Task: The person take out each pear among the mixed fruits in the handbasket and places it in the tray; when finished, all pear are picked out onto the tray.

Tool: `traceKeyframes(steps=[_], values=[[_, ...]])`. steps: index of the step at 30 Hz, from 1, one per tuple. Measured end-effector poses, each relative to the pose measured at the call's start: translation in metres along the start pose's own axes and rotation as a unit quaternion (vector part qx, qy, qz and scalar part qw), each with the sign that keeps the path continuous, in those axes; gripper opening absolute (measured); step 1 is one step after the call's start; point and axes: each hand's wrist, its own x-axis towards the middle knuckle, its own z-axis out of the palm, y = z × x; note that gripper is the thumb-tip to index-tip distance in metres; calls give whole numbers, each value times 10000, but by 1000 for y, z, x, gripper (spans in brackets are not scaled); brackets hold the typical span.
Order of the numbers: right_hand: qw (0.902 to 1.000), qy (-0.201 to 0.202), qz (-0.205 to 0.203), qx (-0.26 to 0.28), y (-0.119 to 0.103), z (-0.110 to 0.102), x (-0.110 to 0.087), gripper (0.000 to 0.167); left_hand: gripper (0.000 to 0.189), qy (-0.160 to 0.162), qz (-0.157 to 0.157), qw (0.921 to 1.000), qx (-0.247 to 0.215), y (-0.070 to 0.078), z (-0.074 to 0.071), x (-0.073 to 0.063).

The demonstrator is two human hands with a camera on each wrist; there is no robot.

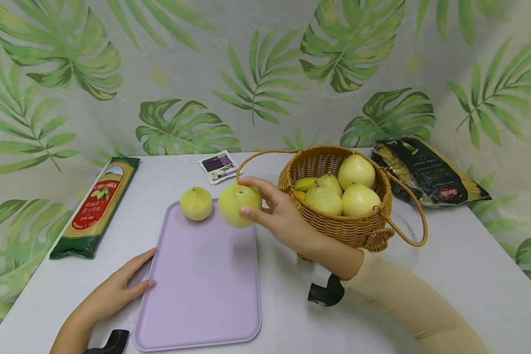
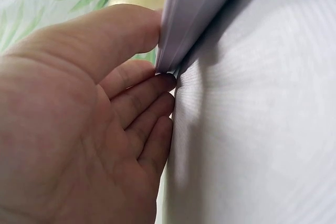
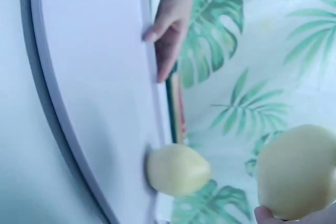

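My right hand [image 1: 276, 211] grips a round, pale yellow-green pear [image 1: 239, 206] between thumb and fingers, above the far right corner of a lilac tray [image 1: 203, 295]. The held pear [image 3: 296, 171] also shows at the lower right in the right wrist view. Another pear [image 1: 196, 203] rests on the tray's far left corner. With fairly straight fingers, my left hand [image 1: 115, 290] touches the tray's left edge; in the left wrist view its thumb [image 2: 121, 35] lies against the rim.
Right of the tray stands a wicker basket [image 1: 340, 231] with several pears and something yellow-green inside, its handles folded outward. A dark pasta bag [image 1: 429, 172] lies behind it. A long pasta packet [image 1: 97, 206] is at the left, and a small white-and-purple packet [image 1: 219, 167] at the back.
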Motion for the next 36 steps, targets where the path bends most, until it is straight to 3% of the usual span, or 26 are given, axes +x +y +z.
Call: traceKeyframes(steps=[6,16,25,30,36], values=[[9986,305,205,-392,22,27,14,46,64,-36,-91,9999,-20,0,0,0],[9907,780,849,-722,87,46,43,48,64,-77,-172,9998,3,0,1,0],[9807,1262,1125,-980,105,54,60,47,64,-45,-154,9999,28,1,0,0],[9804,1238,1273,-858,110,56,64,46,64,4,-99,9999,44,2,-1,-1],[9811,1192,1404,-597,115,57,66,47,65,-64,-304,9995,54,3,0,-1]])
